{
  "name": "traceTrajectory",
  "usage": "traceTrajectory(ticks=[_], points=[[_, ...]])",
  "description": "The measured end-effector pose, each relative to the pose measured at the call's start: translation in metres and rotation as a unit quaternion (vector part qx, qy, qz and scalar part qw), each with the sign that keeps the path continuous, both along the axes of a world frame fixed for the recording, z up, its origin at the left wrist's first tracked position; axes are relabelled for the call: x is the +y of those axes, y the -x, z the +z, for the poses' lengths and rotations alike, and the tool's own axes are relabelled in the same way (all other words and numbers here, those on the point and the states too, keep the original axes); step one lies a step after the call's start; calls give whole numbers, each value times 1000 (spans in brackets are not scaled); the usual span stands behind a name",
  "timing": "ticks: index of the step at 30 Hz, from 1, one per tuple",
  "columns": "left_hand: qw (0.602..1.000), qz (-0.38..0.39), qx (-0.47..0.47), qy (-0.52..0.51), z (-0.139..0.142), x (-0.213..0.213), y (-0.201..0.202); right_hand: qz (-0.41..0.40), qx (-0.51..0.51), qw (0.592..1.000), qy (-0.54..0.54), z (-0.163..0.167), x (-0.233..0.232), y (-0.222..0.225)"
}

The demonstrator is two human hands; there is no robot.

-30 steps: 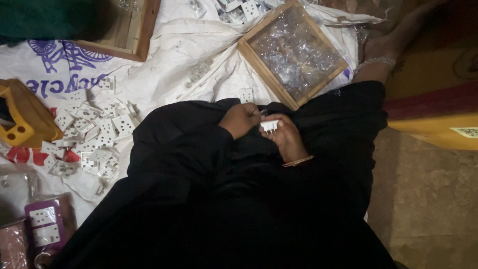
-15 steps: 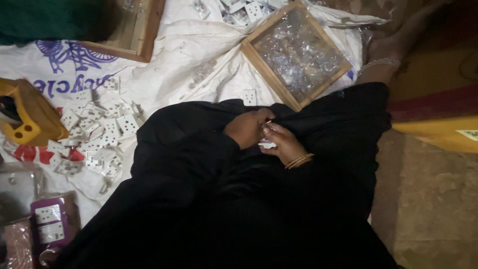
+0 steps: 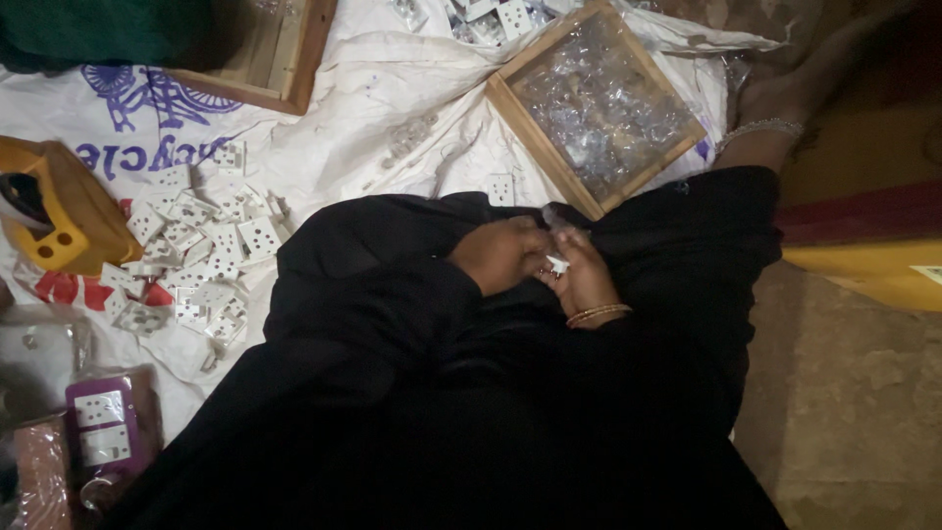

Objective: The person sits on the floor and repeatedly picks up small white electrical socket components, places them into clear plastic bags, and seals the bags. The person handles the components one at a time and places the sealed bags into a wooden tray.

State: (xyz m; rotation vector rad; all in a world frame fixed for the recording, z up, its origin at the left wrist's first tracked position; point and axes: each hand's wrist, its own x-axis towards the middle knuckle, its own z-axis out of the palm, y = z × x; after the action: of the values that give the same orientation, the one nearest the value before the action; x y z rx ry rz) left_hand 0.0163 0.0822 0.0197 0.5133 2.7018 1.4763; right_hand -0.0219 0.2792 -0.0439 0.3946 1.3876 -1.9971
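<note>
My left hand (image 3: 500, 255) and my right hand (image 3: 581, 273) meet over my lap on black cloth (image 3: 422, 393). Together they close on a small white socket part (image 3: 557, 263), of which only a corner shows between the fingers. Thin bangles circle my right wrist. A wooden tray (image 3: 597, 102) holding small clear plastic bags lies just beyond the hands. A heap of white socket plates (image 3: 201, 257) lies on the white sheet (image 3: 383, 88) to the left.
A yellow tool (image 3: 59, 211) sits at the left edge. A second wooden frame (image 3: 285, 59) lies at the top. Packaged socket plates (image 3: 103, 427) rest at lower left. My bare foot with an anklet (image 3: 775, 113) lies at upper right, by a yellow edge (image 3: 863, 270).
My hands stay together on the white part; less of it shows now, mostly covered by my fingers. The view has shifted slightly.
</note>
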Motion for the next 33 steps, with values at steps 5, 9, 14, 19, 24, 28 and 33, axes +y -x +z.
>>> traceTrajectory(ticks=[5, 9, 14, 19, 24, 28, 33], points=[[994, 2, 107, 36, 14, -2, -6, -18, 29, 997, 64, 0, 1, 1], [988, -39, 123, 87, 23, -2, -7, -6, 10, 997, 75, -2, 1, -1], [989, -13, 145, 39, 28, -2, -8, -6, 31, 997, 67, 5, 1, 3], [985, 152, 87, -5, 34, -17, -3, -5, 117, 982, -150, 0, 4, 11], [903, 418, 15, -94, 28, -98, 2, 11, 150, 985, -87, -15, 7, 10], [862, 496, 44, 94, 21, -204, -35, 50, 112, 989, -84, -21, 8, 9], [808, 522, 0, 274, 18, -275, -96, 118, 273, 915, -274, -37, 12, 3]])
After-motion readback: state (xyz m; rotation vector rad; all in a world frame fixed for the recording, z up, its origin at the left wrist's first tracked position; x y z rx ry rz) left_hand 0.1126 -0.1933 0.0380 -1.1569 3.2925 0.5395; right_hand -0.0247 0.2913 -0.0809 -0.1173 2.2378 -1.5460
